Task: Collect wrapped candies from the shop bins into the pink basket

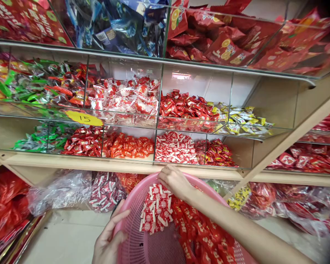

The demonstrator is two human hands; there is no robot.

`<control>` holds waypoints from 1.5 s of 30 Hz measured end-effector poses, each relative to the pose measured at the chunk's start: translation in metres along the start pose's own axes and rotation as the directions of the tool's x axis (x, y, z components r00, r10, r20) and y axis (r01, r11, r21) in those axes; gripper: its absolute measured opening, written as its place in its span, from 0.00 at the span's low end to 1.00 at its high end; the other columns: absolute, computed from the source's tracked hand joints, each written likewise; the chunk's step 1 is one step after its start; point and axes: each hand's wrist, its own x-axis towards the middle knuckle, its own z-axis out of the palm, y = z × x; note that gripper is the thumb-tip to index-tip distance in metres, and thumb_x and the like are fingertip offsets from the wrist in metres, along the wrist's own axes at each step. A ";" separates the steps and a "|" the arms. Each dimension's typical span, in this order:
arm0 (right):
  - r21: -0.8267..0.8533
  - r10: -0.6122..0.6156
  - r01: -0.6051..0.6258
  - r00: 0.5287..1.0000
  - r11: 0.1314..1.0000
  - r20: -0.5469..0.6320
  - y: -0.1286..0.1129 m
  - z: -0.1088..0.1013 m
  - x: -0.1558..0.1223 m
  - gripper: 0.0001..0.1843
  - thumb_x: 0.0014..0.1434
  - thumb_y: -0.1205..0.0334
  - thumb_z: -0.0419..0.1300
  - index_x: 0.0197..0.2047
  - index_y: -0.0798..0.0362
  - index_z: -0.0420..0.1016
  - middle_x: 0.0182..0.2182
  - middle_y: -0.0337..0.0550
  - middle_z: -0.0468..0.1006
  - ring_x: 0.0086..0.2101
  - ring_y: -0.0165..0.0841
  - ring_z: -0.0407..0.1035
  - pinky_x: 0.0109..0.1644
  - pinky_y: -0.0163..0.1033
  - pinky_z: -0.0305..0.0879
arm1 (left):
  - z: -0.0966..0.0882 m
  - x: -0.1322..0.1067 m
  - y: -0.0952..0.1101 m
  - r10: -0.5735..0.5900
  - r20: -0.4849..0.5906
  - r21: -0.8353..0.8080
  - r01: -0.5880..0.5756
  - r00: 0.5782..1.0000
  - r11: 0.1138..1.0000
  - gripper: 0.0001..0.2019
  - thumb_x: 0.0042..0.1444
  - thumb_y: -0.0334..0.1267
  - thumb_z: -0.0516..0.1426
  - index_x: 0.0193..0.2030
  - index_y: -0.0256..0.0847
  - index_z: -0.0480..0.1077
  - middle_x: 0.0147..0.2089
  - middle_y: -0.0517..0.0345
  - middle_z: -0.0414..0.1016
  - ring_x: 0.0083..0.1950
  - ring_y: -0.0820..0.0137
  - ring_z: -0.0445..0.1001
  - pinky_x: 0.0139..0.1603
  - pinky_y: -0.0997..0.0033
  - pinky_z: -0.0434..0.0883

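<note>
My left hand (108, 238) holds the near-left rim of a pink mesh basket (137, 244), thumb inside and fingers outside. In the basket lie strips of small red-and-white wrapped candies (155, 211) and longer red packet strips (200, 227). My right hand (173, 180) reaches across the basket to its far rim, fingers curled down onto the top of the red-and-white strips. Just beyond it sits a glass bin of matching red-and-white candies (173, 147) on the lowest shelf.
Glass-fronted shelf bins (159, 91) hold red, green, white and yellow wrapped candies, with a yellow "15" tag (84, 118). Big snack bags fill the top tier. Under the wooden shelf edge (71, 163) lie clear plastic bags of sweets (66, 190). The floor shows at lower left.
</note>
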 end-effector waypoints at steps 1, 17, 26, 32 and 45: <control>-0.065 0.001 0.001 0.999 0.998 0.032 -0.003 0.005 0.001 0.11 0.63 0.63 0.52 0.33 0.55 0.73 0.31 0.45 0.75 0.37 0.36 0.63 0.41 0.40 0.59 | 0.000 0.001 -0.001 0.003 0.003 -0.007 -0.003 1.000 1.000 0.15 0.40 0.32 0.56 0.35 0.47 0.78 0.61 0.61 0.68 0.67 0.57 0.53 0.64 0.60 0.55; -0.087 0.286 -0.301 0.947 0.950 -0.148 0.067 -0.024 0.047 0.07 0.60 0.60 0.56 0.39 0.54 0.71 0.37 0.48 0.75 0.41 0.39 0.63 0.42 0.40 0.59 | -0.010 0.008 -0.011 -0.032 0.091 -0.039 0.036 0.995 0.999 0.14 0.40 0.34 0.59 0.36 0.49 0.79 0.64 0.62 0.63 0.67 0.57 0.52 0.65 0.60 0.51; -0.162 0.321 -0.340 0.938 0.926 -0.132 0.083 -0.005 0.051 0.09 0.62 0.63 0.52 0.38 0.52 0.73 0.39 0.48 0.75 0.43 0.40 0.63 0.44 0.41 0.57 | -0.002 0.002 -0.004 0.015 0.012 0.006 -0.015 1.000 1.000 0.14 0.42 0.33 0.57 0.36 0.47 0.78 0.61 0.58 0.67 0.67 0.59 0.54 0.66 0.59 0.48; -0.021 0.253 -0.266 0.935 0.964 -0.248 0.086 -0.024 0.034 0.10 0.62 0.62 0.53 0.37 0.53 0.75 0.35 0.46 0.76 0.38 0.38 0.63 0.43 0.40 0.58 | -0.002 0.001 -0.004 0.014 0.007 0.000 -0.014 1.000 1.000 0.14 0.41 0.33 0.57 0.36 0.47 0.78 0.61 0.59 0.68 0.67 0.59 0.53 0.64 0.62 0.52; 0.080 -0.348 0.348 0.937 0.934 -0.009 -0.011 -0.016 -0.017 0.11 0.65 0.63 0.50 0.40 0.54 0.73 0.35 0.44 0.74 0.38 0.33 0.61 0.41 0.39 0.55 | -0.010 0.004 -0.009 -0.010 0.113 0.059 0.003 0.993 0.998 0.16 0.44 0.32 0.55 0.39 0.47 0.77 0.65 0.58 0.62 0.67 0.63 0.54 0.65 0.64 0.50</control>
